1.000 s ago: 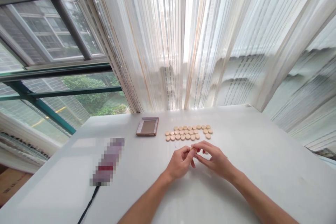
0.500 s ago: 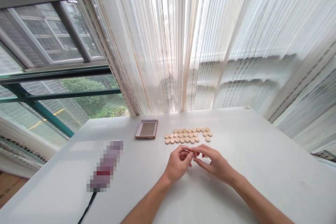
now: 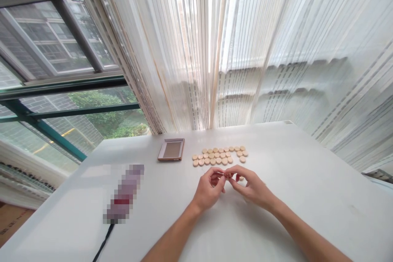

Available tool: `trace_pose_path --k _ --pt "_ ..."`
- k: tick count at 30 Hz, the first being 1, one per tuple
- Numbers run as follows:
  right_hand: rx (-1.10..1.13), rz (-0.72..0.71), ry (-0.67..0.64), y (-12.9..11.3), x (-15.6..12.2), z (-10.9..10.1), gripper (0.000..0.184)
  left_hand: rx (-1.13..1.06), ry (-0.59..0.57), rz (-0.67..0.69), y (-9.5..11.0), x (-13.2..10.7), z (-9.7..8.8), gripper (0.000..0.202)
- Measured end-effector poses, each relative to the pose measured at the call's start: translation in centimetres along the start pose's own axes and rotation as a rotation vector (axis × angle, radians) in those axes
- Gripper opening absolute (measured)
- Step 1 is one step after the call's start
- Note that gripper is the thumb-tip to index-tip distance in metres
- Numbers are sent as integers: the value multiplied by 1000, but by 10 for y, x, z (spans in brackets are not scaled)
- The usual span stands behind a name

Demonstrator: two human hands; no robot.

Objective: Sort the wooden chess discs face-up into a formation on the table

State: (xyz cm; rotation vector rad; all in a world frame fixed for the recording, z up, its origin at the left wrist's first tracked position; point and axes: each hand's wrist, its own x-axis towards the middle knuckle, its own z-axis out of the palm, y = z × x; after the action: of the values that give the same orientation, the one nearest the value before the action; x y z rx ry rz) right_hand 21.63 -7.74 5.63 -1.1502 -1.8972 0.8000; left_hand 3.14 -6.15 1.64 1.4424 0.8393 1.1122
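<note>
My left hand [image 3: 209, 188] and my right hand [image 3: 249, 186] meet over the table just in front of several round wooden discs [image 3: 215, 156]. Both are closed, their fingertips pinching a small tan piece [image 3: 227, 175] between them. Fingers cover most of it, so I cannot tell whether it is another disc. A single pale disc [image 3: 241, 178] shows partly behind my right fingers. The discs lie flat in close rows, with a gap between the larger group and a few at the right end.
A shallow square box [image 3: 171, 150] with a brown inside sits left of the discs. At the left of the white table [image 3: 310, 196] is a blurred-out purple object [image 3: 125, 192] with a black cord [image 3: 103, 242]. Curtains [image 3: 196, 49] hang behind the table's far edge.
My right fingers have shifted slightly, and a pale disc now shows behind them. The small piece between the fingertips is a little more visible. The view has moved slightly.
</note>
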Motion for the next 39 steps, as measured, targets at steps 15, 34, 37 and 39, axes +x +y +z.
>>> trace_pose_path --k 15,34,37,39 --pt "328 150 -9 -1 3 1 29 172 36 26 3 -1 0 29" --pt "68 -3 15 7 -1 7 24 43 28 24 -1 0 -1 31" --pt "53 -4 30 8 -2 7 22 64 24 34 0 0 -1 31" --pt "55 -15 26 9 -1 7 23 78 24 33 0 0 -1 32"
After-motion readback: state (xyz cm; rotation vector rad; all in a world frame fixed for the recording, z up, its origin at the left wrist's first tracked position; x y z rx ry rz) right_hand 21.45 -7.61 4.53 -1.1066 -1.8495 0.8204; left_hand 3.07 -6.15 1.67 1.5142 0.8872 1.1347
